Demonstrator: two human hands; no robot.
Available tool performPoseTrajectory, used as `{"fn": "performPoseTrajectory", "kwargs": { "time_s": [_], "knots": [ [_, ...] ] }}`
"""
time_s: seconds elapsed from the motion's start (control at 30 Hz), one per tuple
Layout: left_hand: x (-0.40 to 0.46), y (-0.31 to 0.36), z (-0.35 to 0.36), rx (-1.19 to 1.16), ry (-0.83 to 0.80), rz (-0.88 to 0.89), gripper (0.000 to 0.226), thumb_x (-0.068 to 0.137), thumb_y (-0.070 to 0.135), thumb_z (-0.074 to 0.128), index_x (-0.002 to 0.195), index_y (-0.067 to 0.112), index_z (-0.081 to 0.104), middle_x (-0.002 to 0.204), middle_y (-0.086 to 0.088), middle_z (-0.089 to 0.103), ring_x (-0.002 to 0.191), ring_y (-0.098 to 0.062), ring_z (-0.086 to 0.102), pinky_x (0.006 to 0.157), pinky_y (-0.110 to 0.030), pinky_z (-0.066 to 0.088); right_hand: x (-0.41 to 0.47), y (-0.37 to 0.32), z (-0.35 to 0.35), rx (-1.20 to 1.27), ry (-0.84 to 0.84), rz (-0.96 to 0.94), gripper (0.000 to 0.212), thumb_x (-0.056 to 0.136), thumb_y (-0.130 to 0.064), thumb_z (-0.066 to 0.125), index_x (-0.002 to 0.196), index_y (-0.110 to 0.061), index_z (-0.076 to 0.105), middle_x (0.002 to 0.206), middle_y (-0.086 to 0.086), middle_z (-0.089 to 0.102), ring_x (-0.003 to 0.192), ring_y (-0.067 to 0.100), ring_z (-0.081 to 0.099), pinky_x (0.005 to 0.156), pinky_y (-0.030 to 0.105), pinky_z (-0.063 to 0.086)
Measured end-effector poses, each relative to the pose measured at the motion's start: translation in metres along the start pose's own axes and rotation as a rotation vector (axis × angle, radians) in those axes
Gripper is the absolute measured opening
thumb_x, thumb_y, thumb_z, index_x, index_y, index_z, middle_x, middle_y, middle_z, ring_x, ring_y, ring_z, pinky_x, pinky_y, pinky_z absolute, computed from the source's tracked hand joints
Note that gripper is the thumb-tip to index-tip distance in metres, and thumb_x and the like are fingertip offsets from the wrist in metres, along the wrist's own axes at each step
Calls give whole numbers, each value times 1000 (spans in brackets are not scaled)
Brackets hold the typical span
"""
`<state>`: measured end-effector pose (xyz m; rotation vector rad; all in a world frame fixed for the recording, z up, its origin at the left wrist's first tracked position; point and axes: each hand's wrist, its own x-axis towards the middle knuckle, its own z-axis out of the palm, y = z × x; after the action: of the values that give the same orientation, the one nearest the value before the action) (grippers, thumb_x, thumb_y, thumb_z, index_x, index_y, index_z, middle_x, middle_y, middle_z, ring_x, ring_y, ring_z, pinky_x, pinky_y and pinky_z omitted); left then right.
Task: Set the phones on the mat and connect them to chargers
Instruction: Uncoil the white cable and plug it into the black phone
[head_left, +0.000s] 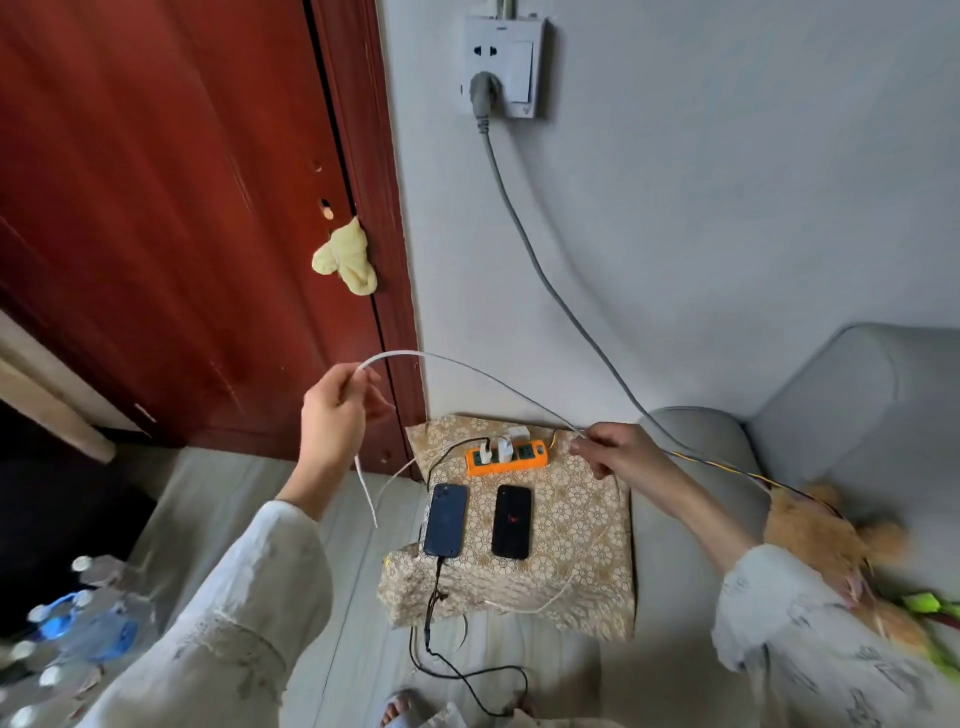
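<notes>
Left hand (332, 415), raised in front of the door, is closed around a thin white charging cable (467, 370); the cable's free end hangs below the fist. Right hand (610, 447) pinches the same cable beside the power strip, so the cable arcs between both hands. Sleeves are pale printed fabric.

Below, a beige mat (571, 525) with a lacy floral pattern lies on the light floor. Two flat rectangular phones lie side by side on it: a blue phone (445, 520), with a black cable (434, 597) plugged into its near end, and a black phone (511, 521), no cable visibly attached. An orange power strip (506, 457) with white chargers sits at the mat's far edge.

Grey cord (524, 234) climbs to a white wall socket (504, 65). Red-brown wooden door (182, 208) left; grey upholstered sofa (831, 415) right.
</notes>
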<state>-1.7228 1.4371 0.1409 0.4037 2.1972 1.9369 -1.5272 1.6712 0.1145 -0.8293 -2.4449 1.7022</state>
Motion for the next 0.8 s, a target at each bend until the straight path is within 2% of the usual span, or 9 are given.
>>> {"fn": "performPoseTrajectory", "kwargs": {
  "time_s": [0.1,0.13,0.2,0.27,0.37,0.47,0.53,0.67,0.8],
  "knots": [
    [10,-12,-11,219,79,-31,17,93,13,42,88,18,58,74,-2,64,74,-24,65,79,-42,54,-5,9,-13,16,122,-23,20,87,-22,60,77,-7,69,50,-5,43,48,9,40,51,20,33],
    [11,-15,-12,317,22,-28,15,91,14,46,101,18,56,84,-2,65,83,-25,65,81,-40,52,-6,6,-16,-1,140,-51,19,88,-24,59,83,-11,72,50,-5,42,48,10,37,49,20,30],
    [9,-15,-4,444,-160,-10,33,88,15,55,120,17,49,99,-3,62,91,-22,61,74,-28,52,-7,-10,-19,-44,155,-129,17,89,-23,57,91,-18,73,54,-10,52,47,3,45,47,13,32],
    [3,-5,13,472,-399,28,43,87,18,58,127,17,43,105,-2,61,93,-18,60,72,-22,51,-6,-30,-16,-92,113,-203,18,88,-24,58,98,-18,72,77,-19,67,70,-9,61,62,3,42],
    [-14,12,42,445,-759,49,42,88,25,57,127,18,43,104,3,61,93,-13,62,82,-25,52,-4,-55,-2,-180,28,-275,22,86,-25,59,103,-15,70,93,-15,67,90,-3,63,78,9,46],
    [-28,24,60,364,-918,73,18,91,26,51,98,11,60,78,1,65,71,-9,63,68,-15,50,0,-66,4,-170,54,-302,14,85,-24,61,94,-17,71,87,-13,68,86,-1,62,75,11,45],
    [-32,26,63,307,-855,118,23,95,22,44,77,14,58,59,-1,58,53,-9,57,57,-19,50,0,-66,1,-153,77,-309,7,84,-26,63,84,-27,70,81,-15,68,76,-6,61,68,6,42],
    [-22,20,53,88,-583,98,32,97,18,38,68,16,51,54,-2,52,47,-10,55,64,-40,57,-1,-42,-17,-169,58,-203,15,86,-31,59,74,-26,67,55,-14,61,47,3,50,54,15,36],
    [-5,18,39,-204,-225,-17,33,97,19,37,69,17,54,53,4,56,49,-10,59,53,-25,54,-5,-9,-41,-87,172,-67,22,87,-24,59,74,-9,68,47,-8,49,45,4,44,57,25,38]
  ]
}}
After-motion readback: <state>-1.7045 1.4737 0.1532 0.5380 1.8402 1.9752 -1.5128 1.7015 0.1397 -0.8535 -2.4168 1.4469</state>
